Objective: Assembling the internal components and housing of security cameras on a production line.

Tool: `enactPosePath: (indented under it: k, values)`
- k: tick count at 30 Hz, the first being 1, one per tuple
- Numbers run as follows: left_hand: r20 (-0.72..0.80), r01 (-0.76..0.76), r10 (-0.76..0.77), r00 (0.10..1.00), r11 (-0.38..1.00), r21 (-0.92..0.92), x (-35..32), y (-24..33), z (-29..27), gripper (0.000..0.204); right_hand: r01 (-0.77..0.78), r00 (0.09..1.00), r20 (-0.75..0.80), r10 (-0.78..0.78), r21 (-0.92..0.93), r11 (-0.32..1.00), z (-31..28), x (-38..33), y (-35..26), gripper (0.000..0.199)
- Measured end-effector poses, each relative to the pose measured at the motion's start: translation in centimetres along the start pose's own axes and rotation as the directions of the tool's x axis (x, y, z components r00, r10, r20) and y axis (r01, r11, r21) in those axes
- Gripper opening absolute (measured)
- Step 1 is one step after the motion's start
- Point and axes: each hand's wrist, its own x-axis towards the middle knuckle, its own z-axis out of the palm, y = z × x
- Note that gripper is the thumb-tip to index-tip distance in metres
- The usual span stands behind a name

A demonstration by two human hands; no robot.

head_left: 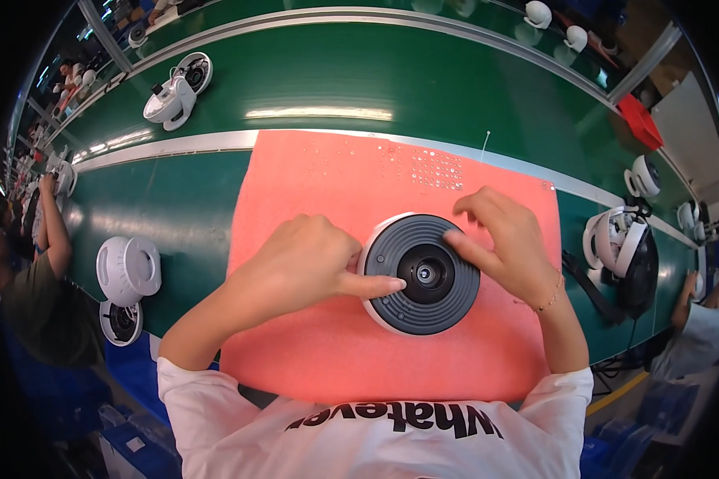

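A round dark grey disc (423, 275) with ridged rings and a white rim lies on a pink mat (335, 351), its small centre hub facing up. My left hand (303, 263) rests at its left edge, the index finger stretched onto the disc near the hub. My right hand (507, 239) sits on the disc's right edge, fingers touching the ridged surface. Several tiny screws (435, 169) lie in rows on the mat behind the disc.
The mat lies on a green workbench (176, 215) beside a green conveyor (391, 72). White round appliance parts (128, 271) sit at left, another unit (176, 96) on the conveyor, more parts (623, 255) at right. Other workers sit on both sides.
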Motion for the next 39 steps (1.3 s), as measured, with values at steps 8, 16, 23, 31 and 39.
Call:
enactPosePath:
  k: [8, 16, 23, 31, 39]
  values:
    - [-0.053, -0.042, 0.043, 0.998, 0.999, 0.028, -0.5, 0.0, 0.0, 0.06, 0.471, 0.873, 0.154, -0.464, -0.014, 0.882, -1.1, -0.8, -3.5, 0.043]
    - [-0.057, -0.042, 0.044, 0.997, 0.998, 0.039, -0.1, -0.3, 0.2, 0.057, 0.434, 0.9, -0.06, -0.431, 0.165, 0.885, 0.4, -0.7, -3.4, 0.049]
    - [0.125, 0.131, -0.169, 0.978, 0.956, 0.264, 0.1, 0.6, -0.4, 0.049, 0.1, 0.988, -0.146, -0.053, 0.338, 0.936, 1.9, -1.7, -1.3, 0.047]
    - [-0.161, -0.142, -0.005, 0.987, 0.452, -0.881, -1.0, -0.5, 5.5, 0.073, -0.22, 0.973, 0.206, 0.107, 0.672, 0.707, 1.2, -2.0, -1.6, 0.048]
    - [-0.537, -0.391, 0.098, 0.838, 0.793, -0.466, -1.4, 0.4, 3.3, 0.087, 0.165, 0.979, -0.188, -0.081, 0.493, 0.854, 1.7, 0.6, -2.3, 0.069]
